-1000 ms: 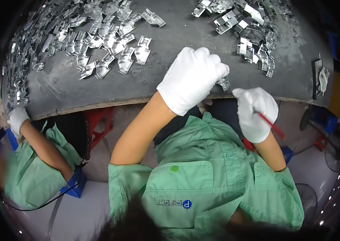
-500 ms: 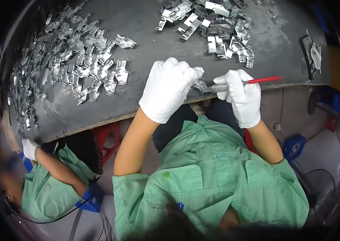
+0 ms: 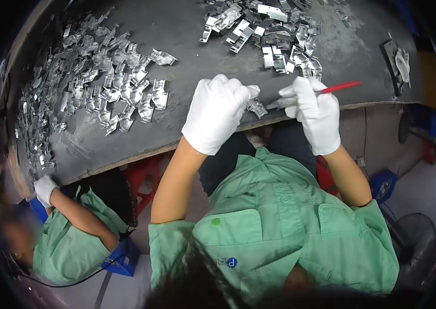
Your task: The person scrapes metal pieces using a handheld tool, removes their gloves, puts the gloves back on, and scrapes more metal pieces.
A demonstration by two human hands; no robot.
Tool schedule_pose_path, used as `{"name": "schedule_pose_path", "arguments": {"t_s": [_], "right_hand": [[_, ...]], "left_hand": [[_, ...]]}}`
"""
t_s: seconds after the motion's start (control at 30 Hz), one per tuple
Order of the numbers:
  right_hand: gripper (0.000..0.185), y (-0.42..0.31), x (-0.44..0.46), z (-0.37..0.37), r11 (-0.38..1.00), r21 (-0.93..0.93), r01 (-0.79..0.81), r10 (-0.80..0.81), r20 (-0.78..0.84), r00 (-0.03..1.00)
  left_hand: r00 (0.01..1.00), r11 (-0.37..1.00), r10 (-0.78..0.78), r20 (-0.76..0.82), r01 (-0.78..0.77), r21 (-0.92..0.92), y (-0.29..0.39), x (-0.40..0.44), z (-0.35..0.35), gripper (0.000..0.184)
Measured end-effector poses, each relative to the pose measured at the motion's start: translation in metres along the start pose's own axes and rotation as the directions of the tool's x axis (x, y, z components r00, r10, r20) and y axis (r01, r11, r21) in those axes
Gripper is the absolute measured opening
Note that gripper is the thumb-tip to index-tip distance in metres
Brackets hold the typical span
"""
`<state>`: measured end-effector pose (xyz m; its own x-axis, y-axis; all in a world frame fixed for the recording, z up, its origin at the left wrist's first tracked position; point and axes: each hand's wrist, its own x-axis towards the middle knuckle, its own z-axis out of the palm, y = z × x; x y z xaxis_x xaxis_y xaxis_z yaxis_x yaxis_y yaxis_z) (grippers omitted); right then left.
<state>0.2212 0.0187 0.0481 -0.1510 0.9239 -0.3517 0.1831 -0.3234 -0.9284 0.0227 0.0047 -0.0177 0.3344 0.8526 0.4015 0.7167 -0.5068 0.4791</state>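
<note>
My left hand (image 3: 217, 113), in a white glove, is closed on a small shiny bent metal piece (image 3: 257, 108), pinching it near the table's front edge. Part of the piece is hidden behind the fingertips. My right hand (image 3: 317, 116), also gloved in white, grips a slim tool with a red end (image 3: 342, 86) that points up to the right. The tool's greyish tip (image 3: 274, 105) points left and lies right beside the metal piece. Whether it touches is too small to tell.
On the dark table (image 3: 187, 62), a wide spread of metal pieces (image 3: 120, 85) covers the left, and a pile (image 3: 274, 31) lies at the back. A dark strip with a pale scrap (image 3: 401, 66) is at the right. A co-worker's gloved hand (image 3: 46, 189) rests at the left edge.
My right hand has drawn the tool slightly to the right, away from the metal piece. My left hand keeps its hold on the piece. The view has shifted a little.
</note>
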Motion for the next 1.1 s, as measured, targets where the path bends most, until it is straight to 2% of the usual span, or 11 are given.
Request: {"name": "schedule_pose_path", "arguments": {"t_s": [0.13,0.23,0.27,0.3,0.4,0.47,0.5,0.77,0.87,0.97,1.1], "right_hand": [[0.021,0.002,-0.004,0.006,0.999,-0.013,-0.030,0.030,0.016,0.999],[0.010,0.023,-0.001,0.009,0.362,-0.631,0.686,-0.618,0.389,0.683],[0.008,0.027,-0.006,0.014,0.517,-0.476,0.711,-0.651,0.321,0.688],[0.010,0.023,-0.012,0.016,0.340,-0.625,0.702,-0.644,0.389,0.659],[0.006,0.027,-0.004,-0.002,0.649,-0.386,0.655,-0.595,0.280,0.754],[0.013,0.008,-0.019,0.001,0.991,0.101,0.087,-0.084,-0.041,0.996],[0.020,0.009,-0.016,-0.002,0.978,0.138,0.154,-0.148,-0.050,0.988],[0.014,0.020,-0.004,0.007,0.900,-0.269,0.343,-0.345,0.039,0.938],[0.019,0.013,-0.002,0.008,0.294,-0.593,0.750,-0.685,0.417,0.598],[0.020,0.025,-0.024,0.037,-0.209,-0.739,0.640,-0.726,0.556,0.405],[0.017,0.001,-0.012,0.004,0.100,-0.701,0.706,-0.546,0.555,0.628]], "left_hand": [[1.000,1.000,-0.015,0.013,0.015,-0.006,-0.001,0.001,0.001,0.033],[1.000,1.000,-0.018,-0.004,0.018,-0.005,-0.002,0.000,0.001,0.031],[1.000,1.000,-0.014,-0.014,0.013,-0.007,-0.001,0.000,0.002,0.031],[1.000,1.000,-0.024,0.002,0.024,0.000,0.000,0.001,0.001,0.031],[0.999,0.999,-0.037,0.020,0.037,0.012,0.001,0.002,-0.001,0.031],[0.999,0.999,-0.036,0.016,0.036,0.005,0.000,0.003,-0.001,0.030],[0.999,1.000,-0.030,0.024,0.030,0.003,0.001,0.002,-0.001,0.030],[1.000,1.000,-0.015,-0.003,0.015,-0.014,-0.001,0.001,0.001,0.029],[1.000,1.000,-0.012,0.012,0.012,0.007,-0.002,0.001,0.001,0.028],[1.000,1.000,-0.012,0.027,0.011,0.026,0.000,0.002,0.000,0.028],[1.000,0.999,0.000,0.004,0.000,0.052,0.003,0.000,-0.007,0.030]]}}
